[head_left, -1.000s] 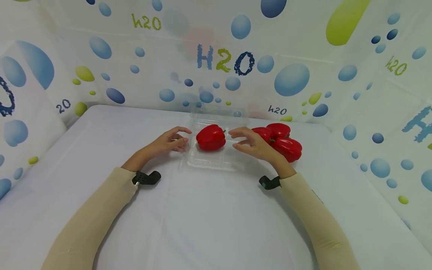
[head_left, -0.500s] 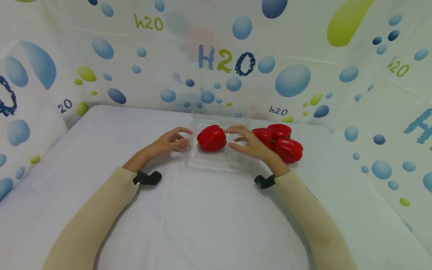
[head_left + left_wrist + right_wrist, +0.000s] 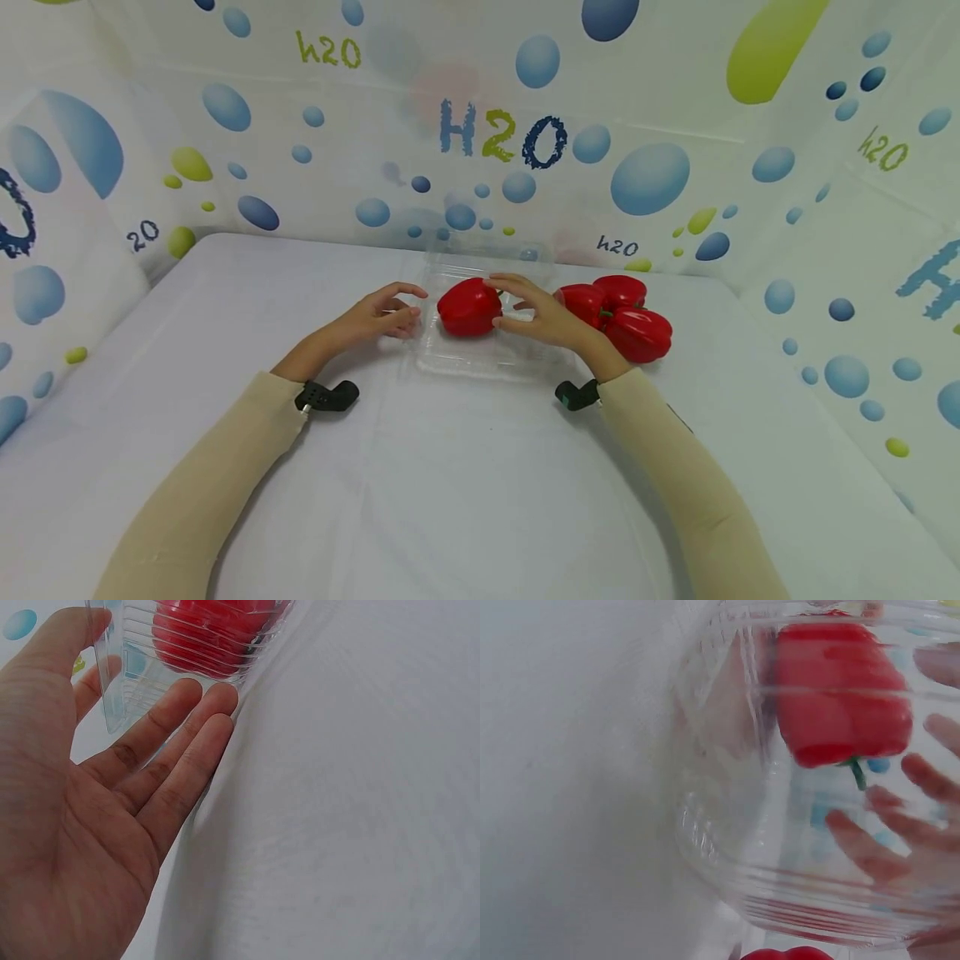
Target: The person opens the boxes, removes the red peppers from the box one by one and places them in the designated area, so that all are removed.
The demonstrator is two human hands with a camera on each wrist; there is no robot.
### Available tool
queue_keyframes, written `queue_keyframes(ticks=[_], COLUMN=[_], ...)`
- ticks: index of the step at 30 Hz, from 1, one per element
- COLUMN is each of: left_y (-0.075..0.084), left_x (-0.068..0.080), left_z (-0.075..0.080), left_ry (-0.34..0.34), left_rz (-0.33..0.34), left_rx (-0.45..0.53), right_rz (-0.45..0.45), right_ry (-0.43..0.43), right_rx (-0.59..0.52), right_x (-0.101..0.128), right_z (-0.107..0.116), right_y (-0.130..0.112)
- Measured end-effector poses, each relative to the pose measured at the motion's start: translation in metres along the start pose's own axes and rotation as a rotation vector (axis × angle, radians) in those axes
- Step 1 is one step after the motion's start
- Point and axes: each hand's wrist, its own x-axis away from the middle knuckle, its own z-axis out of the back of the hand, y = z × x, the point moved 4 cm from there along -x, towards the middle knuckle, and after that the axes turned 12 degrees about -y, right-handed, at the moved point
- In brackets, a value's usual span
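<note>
Head view: a red pepper (image 3: 469,307) sits in a clear tray (image 3: 480,360); bare table lies toward 6 o'clock, three peppers (image 3: 622,318) crowd 3 o'clock. Right hand (image 3: 538,315) reaches relaxed over the tray. Left wrist view: left hand (image 3: 112,795), fingers straight, touches the tray's edge. Right wrist view: spread fingers (image 3: 870,847) show through plastic.

Head view from above, facing forward and down over the whole table (image 3: 465,483); left wrist view close at table level behind the left hand (image 3: 90,825); right wrist view pressed close to the clear tray (image 3: 727,847); shared across all three: tray and red pepper (image 3: 468,307)
</note>
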Motion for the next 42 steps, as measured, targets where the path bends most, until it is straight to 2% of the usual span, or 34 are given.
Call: queue_keyframes(ticks=[9, 26, 34, 42], left_y=[0.001, -0.001, -0.004, -0.002], left_x=[-0.002, 0.002, 0.003, 0.005], left_z=[-0.001, -0.002, -0.003, -0.004], left_ry=[-0.013, -0.01, -0.014, -0.01], left_rz=[-0.015, -0.004, -0.003, 0.004], left_rx=[-0.001, 0.0, -0.016, -0.015], right_rz=[-0.022, -0.03, -0.059, -0.01], right_ry=[-0.029, 0.003, -0.01, 0.036], right_rx=[0.054, 0.073, 0.004, 0.013], right_x=[-0.003, -0.002, -0.002, -0.001], right_z=[-0.003, -0.009, -0.012, -0.013], right_y=[0.003, 0.002, 0.001, 0.002])
